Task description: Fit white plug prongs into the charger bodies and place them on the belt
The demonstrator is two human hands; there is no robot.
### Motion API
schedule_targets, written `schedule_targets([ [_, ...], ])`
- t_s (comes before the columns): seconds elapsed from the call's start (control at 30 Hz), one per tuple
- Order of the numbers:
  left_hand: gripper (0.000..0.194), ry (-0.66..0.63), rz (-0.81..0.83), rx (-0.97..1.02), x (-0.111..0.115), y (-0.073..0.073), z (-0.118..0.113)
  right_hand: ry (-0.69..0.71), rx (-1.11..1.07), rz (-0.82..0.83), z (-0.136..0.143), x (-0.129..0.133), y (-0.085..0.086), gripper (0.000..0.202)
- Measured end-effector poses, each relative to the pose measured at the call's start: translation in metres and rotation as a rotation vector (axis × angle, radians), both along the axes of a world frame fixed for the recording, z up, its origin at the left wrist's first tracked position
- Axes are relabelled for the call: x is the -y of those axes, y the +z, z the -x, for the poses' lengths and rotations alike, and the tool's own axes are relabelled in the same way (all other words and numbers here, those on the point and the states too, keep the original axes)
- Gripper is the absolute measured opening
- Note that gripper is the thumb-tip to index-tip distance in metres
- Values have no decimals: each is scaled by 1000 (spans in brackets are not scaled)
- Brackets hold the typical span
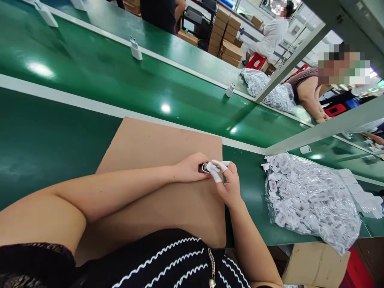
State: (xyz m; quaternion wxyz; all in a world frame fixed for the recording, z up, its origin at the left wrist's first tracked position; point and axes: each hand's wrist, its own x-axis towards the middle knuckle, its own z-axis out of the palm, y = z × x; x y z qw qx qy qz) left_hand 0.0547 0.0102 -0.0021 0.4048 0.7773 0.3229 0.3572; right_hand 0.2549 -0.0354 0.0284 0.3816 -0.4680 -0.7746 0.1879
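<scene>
My left hand (192, 167) is closed around a small white charger (205, 168) over the cardboard sheet (168, 142). The charger's dark end, with a yellow-green spot, faces the left palm; most of its body is hidden by my fingers. White covers wrap the thumb and a finger of my right hand (228, 180), which pinches the charger's other side. The two hands meet near the sheet's right edge.
To the right lies a clear plastic bag (312, 200) full of white chargers, with white pieces (360, 192) in rows beside it. White plugs (136, 49) stand along the green belt (120, 80). A slanting metal post (324, 130) rises at right. Other people sit beyond.
</scene>
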Motion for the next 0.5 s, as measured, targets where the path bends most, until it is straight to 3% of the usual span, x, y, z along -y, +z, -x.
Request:
schedule_targets([
  [0.27,21,0,15,-2,2,4,0,5,19,-94,6,-1,-8,32],
  [0.5,16,-20,59,1,2,5,2,16,99,-83,12,-2,-8,27],
])
